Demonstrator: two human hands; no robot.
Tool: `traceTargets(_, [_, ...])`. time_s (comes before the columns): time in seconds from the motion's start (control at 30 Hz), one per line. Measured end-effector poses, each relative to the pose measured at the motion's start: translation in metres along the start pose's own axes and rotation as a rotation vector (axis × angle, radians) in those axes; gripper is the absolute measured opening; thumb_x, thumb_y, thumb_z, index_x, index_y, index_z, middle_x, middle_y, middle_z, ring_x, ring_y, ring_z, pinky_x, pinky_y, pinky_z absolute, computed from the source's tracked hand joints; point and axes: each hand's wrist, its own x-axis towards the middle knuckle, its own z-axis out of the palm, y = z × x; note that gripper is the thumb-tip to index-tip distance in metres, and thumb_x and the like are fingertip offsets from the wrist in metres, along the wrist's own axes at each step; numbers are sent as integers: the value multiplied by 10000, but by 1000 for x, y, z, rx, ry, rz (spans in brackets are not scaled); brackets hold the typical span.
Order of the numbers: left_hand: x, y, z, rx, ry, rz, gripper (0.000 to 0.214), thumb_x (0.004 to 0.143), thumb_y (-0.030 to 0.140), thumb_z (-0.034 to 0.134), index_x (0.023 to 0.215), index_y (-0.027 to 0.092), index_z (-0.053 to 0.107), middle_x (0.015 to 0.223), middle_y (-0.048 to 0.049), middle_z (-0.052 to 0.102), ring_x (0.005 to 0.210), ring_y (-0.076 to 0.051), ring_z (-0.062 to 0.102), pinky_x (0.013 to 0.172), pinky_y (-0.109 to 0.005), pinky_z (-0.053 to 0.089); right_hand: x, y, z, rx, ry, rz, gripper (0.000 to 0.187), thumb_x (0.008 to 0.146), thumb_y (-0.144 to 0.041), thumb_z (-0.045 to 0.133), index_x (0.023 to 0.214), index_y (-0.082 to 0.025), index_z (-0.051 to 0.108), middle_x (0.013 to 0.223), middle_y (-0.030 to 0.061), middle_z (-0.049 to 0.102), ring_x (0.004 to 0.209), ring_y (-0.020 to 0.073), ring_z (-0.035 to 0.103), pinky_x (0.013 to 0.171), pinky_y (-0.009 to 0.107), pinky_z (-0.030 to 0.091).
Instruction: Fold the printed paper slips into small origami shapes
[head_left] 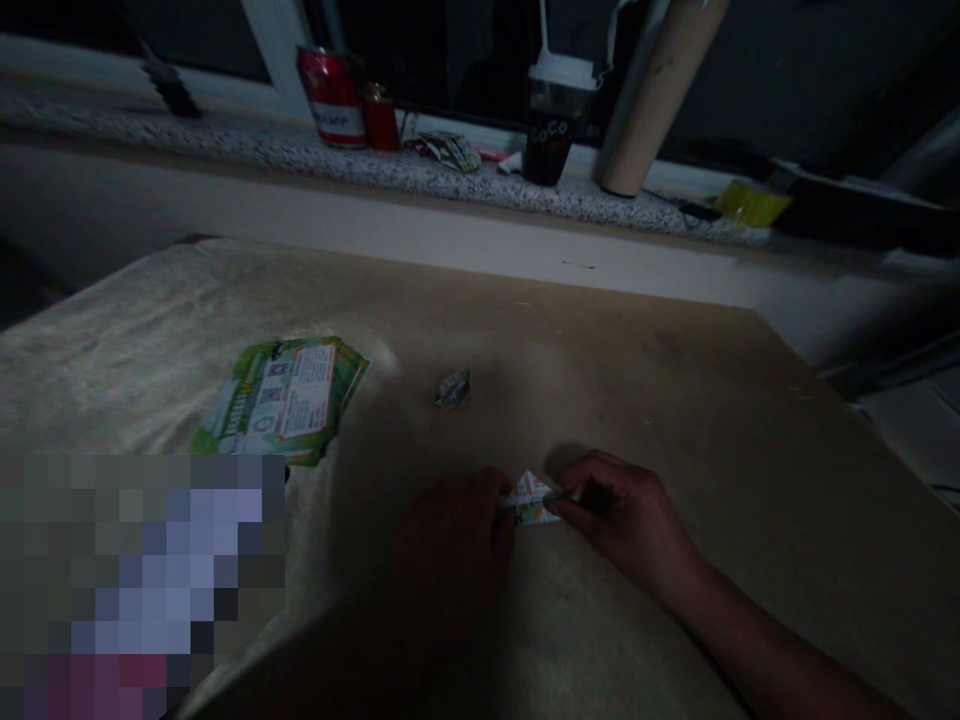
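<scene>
Between my two hands is a small folded piece of printed paper (533, 500), white with red and green print and a pointed top. My left hand (461, 535), deep in shadow, grips its left edge. The right edge is pinched between the thumb and fingers of my right hand (611, 500). Farther back on the table lies a small folded paper piece (454, 387); its exact shape is hard to make out in the dim light. A stack of green printed flyers (281, 400) rests to the left.
The table (675, 390) meets a low wall. On the granite sill (247, 145) stand a red can (331, 100), an orange-red small container (381, 120), a lidded CoCo drink cup (551, 130) and a cardboard tube (660, 100). A pixelated patch hides the lower left.
</scene>
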Motion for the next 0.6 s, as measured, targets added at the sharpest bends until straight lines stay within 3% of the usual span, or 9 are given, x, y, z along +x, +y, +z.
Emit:
traceTargets(0.2, [-1,-2,-3,24,-47,71,224,980,184,529,1079,220,726,983,-72,751,889,-262,687,857,-415,484,1,-2,0,-39,8,-32,137,803,-105,793,794,-199,694,734,-3,671,642,164,646,592,272,487])
traceTargets(0.37, [-2,-5,-4,124,-116,225,414,964,108,524,1264,310,725,1002,-68,708,869,-255,674,826,-407,492,1,-4,0,-70,-2,-55,165,818,-89,765,760,-206,665,721,-12,650,638,156,626,579,268,462])
traceTargets(0.6, [-2,-1,-6,186,-125,235,416,943,102,569,1245,332,741,969,-61,666,831,-242,645,815,-401,494,1,-7,-1,-90,-10,-63,144,805,-137,808,813,-211,684,769,6,686,659,169,654,582,276,488])
